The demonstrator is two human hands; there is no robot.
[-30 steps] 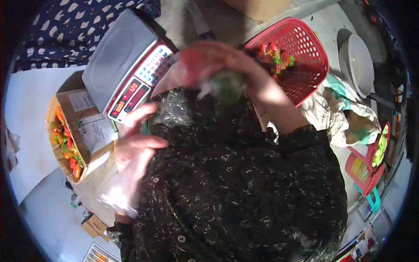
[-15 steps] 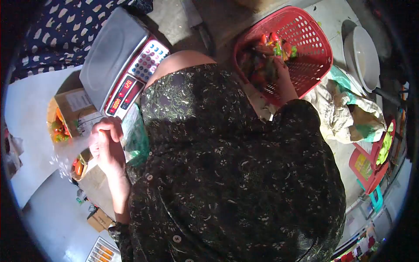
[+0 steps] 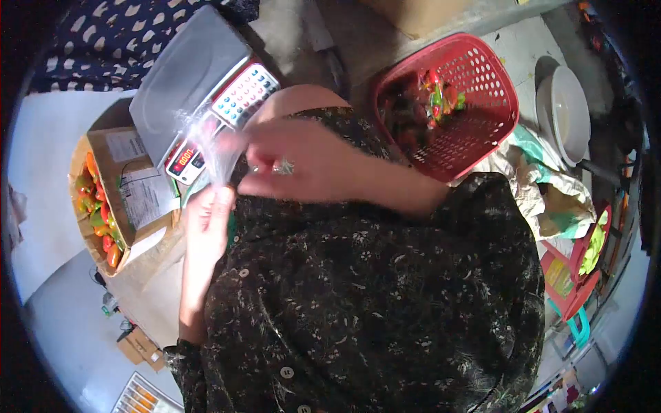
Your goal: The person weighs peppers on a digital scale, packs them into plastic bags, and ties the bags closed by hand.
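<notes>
A clear plastic bag is gathered upright in front of the scale, its upper part smeared by motion. My left hand pinches its lower end. Beside the bag, my right hand is blurred, its fingers curled towards the plastic; whether they grip anything is unclear. Behind both hands stands a digital scale with a grey pan and a lit red display. On the right, a red perforated basket holds red and green chili peppers, partly in shadow.
A cardboard box with red, orange and green peppers sits at the left. To the right are a white bowl, a crumpled sack and a red container. A knife-like blade lies behind the scale.
My right hand has left the basket and come across to the bag. My left hand has moved right and slightly down, bringing the bag from the left side to before the scale.
</notes>
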